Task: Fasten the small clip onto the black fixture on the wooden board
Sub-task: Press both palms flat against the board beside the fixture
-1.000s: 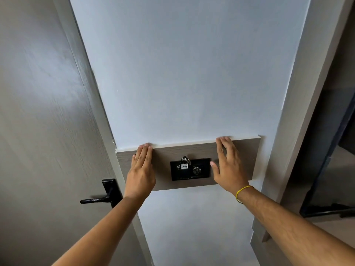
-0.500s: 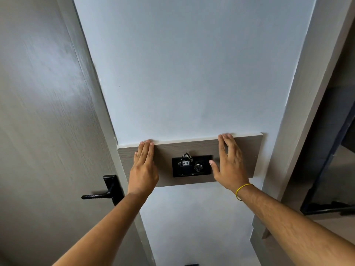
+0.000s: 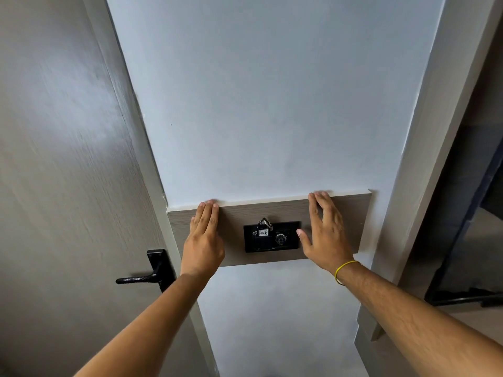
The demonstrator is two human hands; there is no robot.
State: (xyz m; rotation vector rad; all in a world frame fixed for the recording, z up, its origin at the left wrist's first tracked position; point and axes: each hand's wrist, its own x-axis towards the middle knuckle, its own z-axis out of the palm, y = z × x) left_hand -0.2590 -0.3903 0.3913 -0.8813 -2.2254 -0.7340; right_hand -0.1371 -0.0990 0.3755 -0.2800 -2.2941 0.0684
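A wooden board (image 3: 351, 213) is mounted across a pale wall. A black rectangular fixture (image 3: 272, 244) sits at the board's middle. A small metal clip with a ring and a white tag marked 407 (image 3: 263, 227) hangs at the fixture's upper part. My left hand (image 3: 204, 238) lies flat on the board to the left of the fixture, fingers together and reaching the top edge. My right hand (image 3: 324, 235) rests flat on the board to the right, fingers slightly spread, thumb tip beside the fixture's right edge. Neither hand holds anything.
A grey door (image 3: 68, 186) with a black lever handle (image 3: 147, 276) stands at the left. A pale door frame (image 3: 424, 159) runs down the right, with a dark opening (image 3: 473, 213) beyond it. A yellow band (image 3: 344, 268) circles my right wrist.
Both hands stay flat on the board; the right fingers have spread a little. The view has shifted slightly, so the board sits a bit higher in the frame.
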